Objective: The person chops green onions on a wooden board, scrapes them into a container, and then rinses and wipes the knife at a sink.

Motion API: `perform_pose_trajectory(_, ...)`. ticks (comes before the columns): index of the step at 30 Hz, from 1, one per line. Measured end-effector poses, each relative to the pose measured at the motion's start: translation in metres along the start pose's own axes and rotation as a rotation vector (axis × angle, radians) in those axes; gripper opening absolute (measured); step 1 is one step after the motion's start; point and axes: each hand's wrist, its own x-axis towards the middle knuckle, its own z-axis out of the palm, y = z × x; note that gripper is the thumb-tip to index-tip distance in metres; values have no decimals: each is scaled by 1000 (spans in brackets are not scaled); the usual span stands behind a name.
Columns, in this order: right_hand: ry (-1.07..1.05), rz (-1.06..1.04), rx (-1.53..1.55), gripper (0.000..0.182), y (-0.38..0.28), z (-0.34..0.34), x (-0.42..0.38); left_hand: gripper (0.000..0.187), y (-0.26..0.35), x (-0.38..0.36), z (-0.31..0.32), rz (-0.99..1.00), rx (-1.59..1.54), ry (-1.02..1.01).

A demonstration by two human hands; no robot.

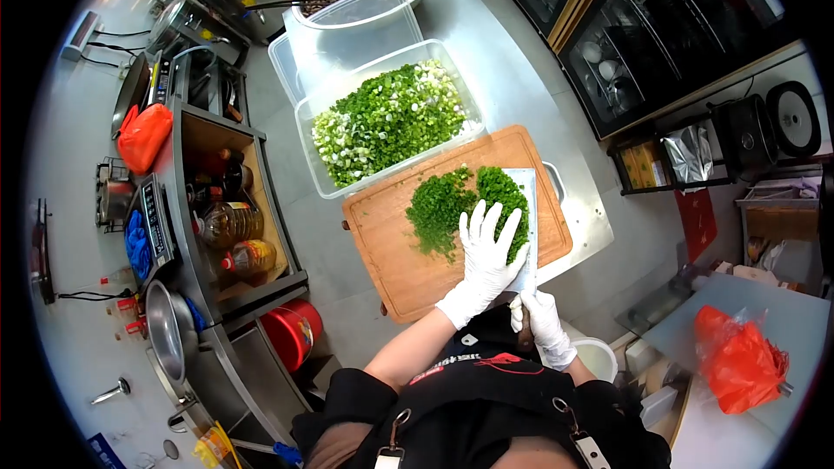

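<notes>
In the head view, finely chopped scallion greens (441, 207) lie in two heaps on a wooden cutting board (391, 247). A cleaver (532, 226) is on the board's right side, its wide blade along the edge of the right-hand heap. My gloved right hand (546, 330) is closed around the cleaver's handle, near the board's front edge. My gloved left hand (486, 252), fingers spread, rests over the right heap beside the blade and covers part of the greens. Just behind the board stands a clear plastic tub (306, 126) full of chopped scallions (391, 117).
Behind the tub are a plastic lid (282, 61) and a large bowl (304, 13) of dark dried strips. All stand on a steel table (512, 78). Left is a shelf with oil bottles (230, 224) and a red bucket (291, 334). A red bag (738, 360) lies right.
</notes>
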Motion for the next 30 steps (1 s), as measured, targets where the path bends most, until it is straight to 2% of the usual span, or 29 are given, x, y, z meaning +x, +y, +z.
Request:
perform_pose_trajectory(6, -44, -41, -15, 31, -45, 34, 9, 64, -6, 39, -35, 23, 33, 120)
perform_pose_trajectory(10, -103, -72, -107, 31, -87, 79, 31, 66, -32, 79, -71, 17, 76, 207)
perform_pose_trajectory(12, -112, -54, -151, 31, -108, 109, 47, 62, -55, 98, -87, -4, 88, 254)
perform_pose_trajectory(16, -164, -41, -109, 29, -140, 193, 91, 62, -145, 138, -108, -140, -79, 212)
perform_pose_trajectory(18, -110, -43, -77, 28, -141, 219, 109, 65, -186, 146, -105, -153, -129, 175)
perform_pose_trajectory(21, -40, -37, -88, 27, -145, 242, 120, 59, -209, 154, -112, -215, -139, 207)
perform_pose_trajectory(24, -17, -19, -80, 25, -146, 249, 124, 40, -222, 153, -117, -60, -84, 267)
perform_pose_trajectory(27, -10, -14, -92, 22, -150, 252, 124, 31, -202, 154, -142, 245, -52, 239)
perform_pose_trajectory(30, -15, -38, -116, 21, -148, 254, 128, 29, -192, 158, -146, 498, 56, -15)
